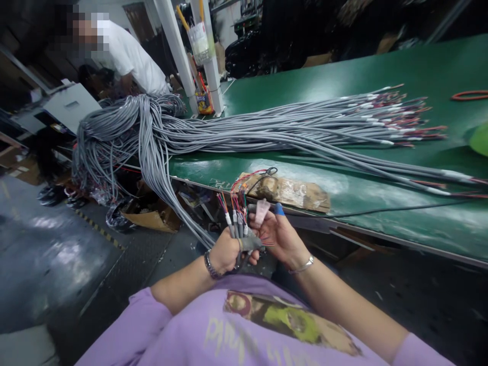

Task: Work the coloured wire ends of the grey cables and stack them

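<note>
My left hand [227, 250] is closed around a bunch of grey cables [202, 235], whose stripped ends with thin coloured wires [238, 201] point up above the fist. White wrap shows below the bare wires. A grey cover sits on the left thumb [249, 243]. My right hand [285, 236] is beside the bunch, palm towards me, its blue-covered thumb [279, 209] apart from the fingers. A pale pink cover [261, 212] appears to be on one of its fingers. A few reddish wires [268, 242] reach in front of the right palm; whether the fingers touch them is unclear.
A long green table [400, 223] carries a large bundle of grey cables [267, 127]. A worn wooden board [297, 192] lies near its edge. A white post [211, 76] stands behind. A person in white [133, 61] bends over at back left. An open carton [156, 218] sits below.
</note>
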### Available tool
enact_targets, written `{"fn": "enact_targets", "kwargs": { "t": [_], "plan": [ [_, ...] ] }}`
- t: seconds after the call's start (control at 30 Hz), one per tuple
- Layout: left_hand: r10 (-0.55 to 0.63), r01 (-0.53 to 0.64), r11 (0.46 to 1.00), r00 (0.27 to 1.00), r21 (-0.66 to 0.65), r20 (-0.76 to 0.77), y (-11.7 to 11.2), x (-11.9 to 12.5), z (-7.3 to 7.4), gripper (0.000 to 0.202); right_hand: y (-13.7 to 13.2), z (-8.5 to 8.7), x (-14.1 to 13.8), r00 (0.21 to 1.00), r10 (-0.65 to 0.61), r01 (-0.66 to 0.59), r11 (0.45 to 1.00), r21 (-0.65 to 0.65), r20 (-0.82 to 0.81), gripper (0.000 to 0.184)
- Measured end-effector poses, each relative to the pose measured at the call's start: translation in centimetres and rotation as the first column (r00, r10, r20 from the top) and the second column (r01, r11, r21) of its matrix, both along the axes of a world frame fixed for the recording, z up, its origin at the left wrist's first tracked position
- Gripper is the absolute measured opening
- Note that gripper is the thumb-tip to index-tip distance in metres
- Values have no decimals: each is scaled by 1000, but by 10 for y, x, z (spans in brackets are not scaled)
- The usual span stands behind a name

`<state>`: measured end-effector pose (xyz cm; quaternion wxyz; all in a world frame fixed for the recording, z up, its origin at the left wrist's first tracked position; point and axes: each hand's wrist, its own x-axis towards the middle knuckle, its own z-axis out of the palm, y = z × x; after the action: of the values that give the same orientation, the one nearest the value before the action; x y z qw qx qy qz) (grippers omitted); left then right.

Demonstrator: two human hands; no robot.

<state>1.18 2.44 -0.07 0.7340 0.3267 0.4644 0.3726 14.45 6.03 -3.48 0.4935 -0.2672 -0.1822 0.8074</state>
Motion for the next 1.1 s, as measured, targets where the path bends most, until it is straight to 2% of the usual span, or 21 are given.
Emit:
{"fn": "enact_targets", "kwargs": {
  "t": [0.13,0.23,0.37,0.57,0.63,1.1],
  "plan": [
    [82,-81,996,996,22,-32,-10,0,-1,42,-2,5,2,1000,-9,8,1000,20,29,30],
    [119,-118,992,992,36,-37,-10,1,-2,43,-3,6,0,998,-48,47,999,27,39,27],
    [128,-126,991,990,41,-51,-4,4,-1,44,-1,5,-2,999,-42,42,999,0,11,29],
    [162,-159,986,985,48,-65,5,10,4,46,2,2,-2,983,178,-177,984,28,-38,41],
    [163,-160,986,984,40,-66,7,11,6,46,2,2,-2,976,211,-209,977,52,-49,42],
    [147,-142,988,987,63,-66,5,10,1,45,0,4,-6,988,151,-149,987,64,-20,44]
  ]
}}
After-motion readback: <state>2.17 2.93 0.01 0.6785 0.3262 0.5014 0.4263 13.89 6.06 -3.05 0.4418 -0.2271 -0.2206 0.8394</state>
